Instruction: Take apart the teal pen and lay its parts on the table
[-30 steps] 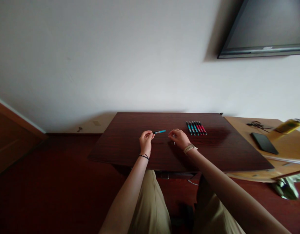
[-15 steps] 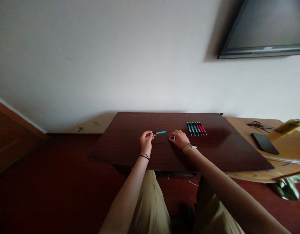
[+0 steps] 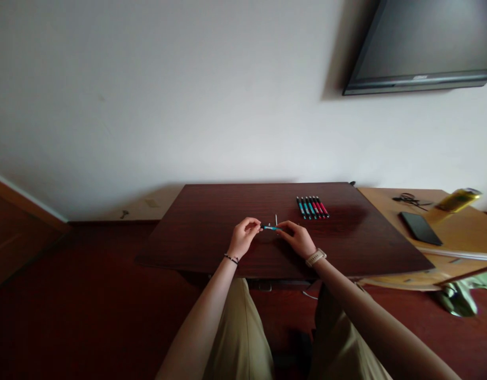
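Both hands now meet over the middle of the dark reddish-brown wooden tabletop (image 3: 211,211); half a second ago they were apart, the left holding the pen out on its own and the right resting on the wood. Left hand (image 3: 243,238), thin black bracelet at the wrist, fingers pinched closed on the left end of a short turquoise pen barrel (image 3: 269,227). Right hand (image 3: 297,239), beige wristwatch on it, has come in from the right, and its fingers close on the barrel's other end. The barrel lies roughly level between the two hands, just above the tabletop, near its front centre. A thin white rod-like piece (image 3: 276,219) stands up just behind the barrel by the right fingertips; earlier it was at the right hand, pointing down. Cannot tell whether it is held or what exactly it is.

Row of six turquoise and red pens (image 3: 312,207) lies side by side on the tabletop, back right, well apart from the hands, same arrangement as before. The view has shifted slightly, so everything sits a bit further left in frame.

To the right, a lighter tan wooden desk (image 3: 385,200) carries a black flat phone (image 3: 420,228), dark scissors (image 3: 408,198) and a yellow can (image 3: 459,199) lying tilted. A dark wall-mounted screen (image 3: 425,42) hangs top right on the white wall. Khaki trousers (image 3: 243,332) show below the arms.
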The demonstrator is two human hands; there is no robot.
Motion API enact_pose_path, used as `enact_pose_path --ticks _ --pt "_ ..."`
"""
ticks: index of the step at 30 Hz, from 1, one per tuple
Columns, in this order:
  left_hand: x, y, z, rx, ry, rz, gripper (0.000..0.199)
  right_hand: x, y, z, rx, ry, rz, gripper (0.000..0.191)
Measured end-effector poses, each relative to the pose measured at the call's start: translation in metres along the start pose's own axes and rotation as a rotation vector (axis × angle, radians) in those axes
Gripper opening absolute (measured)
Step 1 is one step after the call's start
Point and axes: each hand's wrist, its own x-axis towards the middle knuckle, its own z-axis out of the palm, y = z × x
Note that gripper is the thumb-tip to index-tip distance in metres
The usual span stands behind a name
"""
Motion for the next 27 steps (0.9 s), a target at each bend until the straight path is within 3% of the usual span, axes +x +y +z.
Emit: enact_pose_path --ticks 6,15,27 --pt "-0.001 0.004 0.003 0.152 0.001 0.036 0.017 -0.002 0.002 -0.003 0.146 -0.065 0.087 0.033" --pt "-0.001 0.006 0.006 0.349 -0.008 0.111 0.020 -0.003 -0.004 -0.004 0.144 -0.159 0.086 0.038" --pt "-0.001 0.010 0.007 0.380 -0.016 0.105 0.019 -0.003 -0.006 -0.003 0.167 -0.159 0.049 0.034"
